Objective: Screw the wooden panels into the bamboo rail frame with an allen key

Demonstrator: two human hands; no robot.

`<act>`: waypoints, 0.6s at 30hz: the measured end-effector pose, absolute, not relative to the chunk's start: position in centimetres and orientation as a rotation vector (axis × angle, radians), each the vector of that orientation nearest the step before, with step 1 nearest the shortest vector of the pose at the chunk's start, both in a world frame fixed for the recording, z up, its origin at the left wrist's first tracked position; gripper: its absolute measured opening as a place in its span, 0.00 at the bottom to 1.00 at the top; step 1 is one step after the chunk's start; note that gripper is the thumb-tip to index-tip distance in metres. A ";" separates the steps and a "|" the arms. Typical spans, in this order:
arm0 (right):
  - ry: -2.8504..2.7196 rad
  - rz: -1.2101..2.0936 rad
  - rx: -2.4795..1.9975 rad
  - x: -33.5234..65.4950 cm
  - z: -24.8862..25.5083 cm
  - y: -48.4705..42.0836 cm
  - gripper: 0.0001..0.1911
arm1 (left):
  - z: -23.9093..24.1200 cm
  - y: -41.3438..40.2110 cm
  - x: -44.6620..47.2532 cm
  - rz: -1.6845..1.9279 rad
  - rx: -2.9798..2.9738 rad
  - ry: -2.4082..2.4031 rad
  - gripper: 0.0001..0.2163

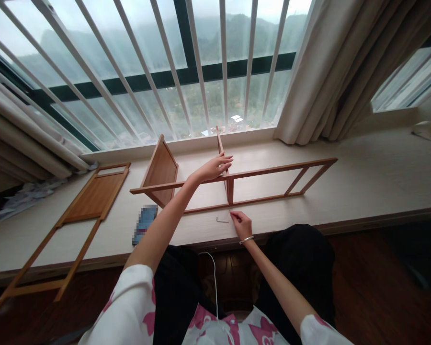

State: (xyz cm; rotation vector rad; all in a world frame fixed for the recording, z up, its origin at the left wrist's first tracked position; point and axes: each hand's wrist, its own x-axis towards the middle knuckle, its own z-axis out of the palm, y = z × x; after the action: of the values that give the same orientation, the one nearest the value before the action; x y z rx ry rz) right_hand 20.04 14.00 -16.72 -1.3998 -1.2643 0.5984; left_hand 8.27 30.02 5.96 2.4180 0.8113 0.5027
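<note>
A partly built wooden frame [273,170] lies across the pale window ledge [362,182]. My left hand [215,167] rests on its middle upright panel, fingers curled over the top edge. My right hand [241,224] sits on the ledge just in front of the frame, fingers pinched on something too small to make out. A small metal hex key [221,220] lies on the ledge just left of my right hand. A solid wooden panel [160,171] stands tilted at the frame's left end.
A second wooden panel with long legs [89,201] lies at the left and overhangs the ledge edge. A phone [144,224] lies near the front edge. Curtains [330,72] hang right and left of the barred window. A white cable [214,282] runs down my front.
</note>
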 end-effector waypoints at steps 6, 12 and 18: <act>-1.319 0.544 -1.394 19.5 -16.6 13.8 0.11 | 6.7 29.3 8.2 0.420 2.438 0.845 0.24; -1.235 0.513 -1.388 19.3 -15.0 13.6 0.10 | 6.9 28.9 8.0 0.410 2.429 0.847 0.25; -1.256 0.399 -1.203 19.6 -7.4 13.6 0.08 | 7.1 28.8 8.0 0.365 2.416 0.850 0.25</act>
State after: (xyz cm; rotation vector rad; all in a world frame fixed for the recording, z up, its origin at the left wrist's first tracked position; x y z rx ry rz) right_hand 19.60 13.57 -7.42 -1.2032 -1.2556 0.3993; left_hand 7.97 28.79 7.13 2.4164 0.8503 0.3646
